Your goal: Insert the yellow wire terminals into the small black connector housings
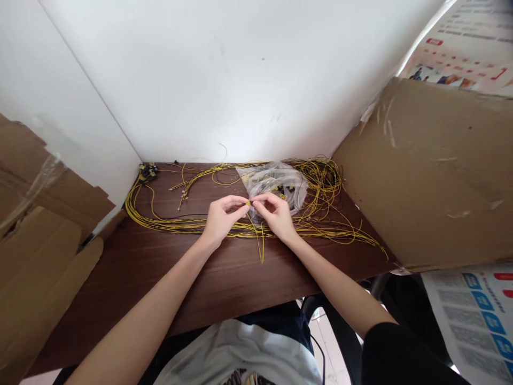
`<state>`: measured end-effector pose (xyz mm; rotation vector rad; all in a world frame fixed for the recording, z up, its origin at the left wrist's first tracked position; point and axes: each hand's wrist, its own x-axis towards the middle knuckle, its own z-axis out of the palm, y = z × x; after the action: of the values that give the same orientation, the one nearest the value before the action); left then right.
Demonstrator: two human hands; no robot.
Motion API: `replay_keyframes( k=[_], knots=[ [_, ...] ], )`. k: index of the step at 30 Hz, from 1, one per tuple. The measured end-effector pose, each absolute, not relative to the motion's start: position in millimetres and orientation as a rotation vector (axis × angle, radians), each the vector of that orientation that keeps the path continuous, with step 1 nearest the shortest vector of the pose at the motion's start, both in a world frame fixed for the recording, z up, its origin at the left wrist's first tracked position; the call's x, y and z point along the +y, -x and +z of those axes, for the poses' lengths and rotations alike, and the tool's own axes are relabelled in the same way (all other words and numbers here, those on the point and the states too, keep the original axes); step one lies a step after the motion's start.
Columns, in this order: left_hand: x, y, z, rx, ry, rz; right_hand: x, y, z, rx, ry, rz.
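Observation:
My left hand and my right hand meet over the middle of the table, fingertips nearly touching. Pinched in the left fingertips is a small yellow part, its exact kind too small to tell. The right thumb and forefinger are pressed together beside it, on something hidden by the fingers. A thin yellow wire hangs in a loop below the hands. Just behind them lies a clear plastic bag with small yellow and black pieces in it. Long yellow wires run under both hands.
Tangled yellow and black wires lie right of the bag. Small black and yellow parts sit at the far left corner of the brown table. Cardboard on the left and a cardboard panel on the right flank it; a white wall stands behind.

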<state>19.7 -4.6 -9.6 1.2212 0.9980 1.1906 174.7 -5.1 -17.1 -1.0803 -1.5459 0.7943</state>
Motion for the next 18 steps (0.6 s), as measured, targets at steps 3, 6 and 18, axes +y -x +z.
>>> replay_keyframes(
  k=[3, 6, 18],
  knots=[
    [-4.8, -19.7, -10.3, 1.004, -1.254, 1.2, -5.6, -175.2, -15.5, -1.57, 1.067, 0.775],
    [-5.4, -20.4, -9.9, 1.015, -1.287, 1.214, -5.9, -175.0, -14.7, -1.584, 1.038, 0.792],
    [-4.0, -17.0, -17.7, 1.076, -1.591, 1.296, -4.3, -179.1, -15.6, -1.669, 1.041, 0.764]
  ],
)
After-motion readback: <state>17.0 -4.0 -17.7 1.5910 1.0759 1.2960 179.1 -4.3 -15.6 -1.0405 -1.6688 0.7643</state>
